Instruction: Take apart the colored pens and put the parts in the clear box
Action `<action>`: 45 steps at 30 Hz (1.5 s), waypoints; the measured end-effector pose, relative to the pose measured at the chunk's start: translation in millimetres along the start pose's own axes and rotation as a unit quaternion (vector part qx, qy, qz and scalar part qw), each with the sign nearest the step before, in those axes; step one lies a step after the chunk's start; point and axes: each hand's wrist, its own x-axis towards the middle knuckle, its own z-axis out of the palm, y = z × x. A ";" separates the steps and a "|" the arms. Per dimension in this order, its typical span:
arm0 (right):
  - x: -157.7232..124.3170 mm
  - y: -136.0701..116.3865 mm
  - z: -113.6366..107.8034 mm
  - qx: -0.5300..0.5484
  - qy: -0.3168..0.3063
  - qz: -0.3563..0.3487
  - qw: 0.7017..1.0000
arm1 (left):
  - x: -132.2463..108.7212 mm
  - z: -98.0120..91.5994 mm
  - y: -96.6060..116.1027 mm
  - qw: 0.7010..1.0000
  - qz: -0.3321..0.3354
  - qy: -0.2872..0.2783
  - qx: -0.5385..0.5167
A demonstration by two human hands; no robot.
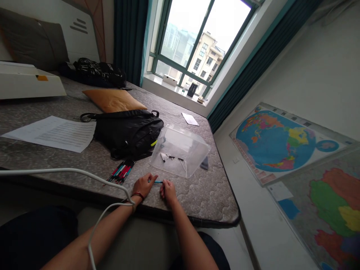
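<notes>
Both ends of a teal pen are pinched, my left hand and right hand each with grip clenched on it, at the mattress edge (clear plastic box just beyond).

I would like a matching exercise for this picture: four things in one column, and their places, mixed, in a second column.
1 pen
2 bag
3 cushion
4 map

a beyond the bag
b on the wall
c between left hand and right hand
d left of the clear box

Pairs: 1-c, 2-d, 3-a, 4-b
</notes>
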 end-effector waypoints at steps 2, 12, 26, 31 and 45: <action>0.9 -1.2 0.8 0.026 0.017 0.012 0.999 | -1.8 -1.9 1.8 1.000 0.011 -0.012 -0.014; -1.4 -2.7 -2.8 0.111 0.032 0.016 0.993 | -5.2 -5.9 6.0 0.995 0.052 -0.066 0.057; -8.4 -10.3 -1.6 0.044 -0.062 0.010 0.997 | 2.9 -5.5 1.4 0.999 0.019 -0.028 -0.030; -5.6 -7.8 0.7 0.032 -0.060 0.029 0.997 | 4.3 -2.2 -1.3 0.999 0.020 0.001 -0.047; 1.2 -4.6 -0.7 -0.012 -0.085 0.055 0.995 | 6.7 2.5 -6.2 0.995 0.046 0.014 -0.087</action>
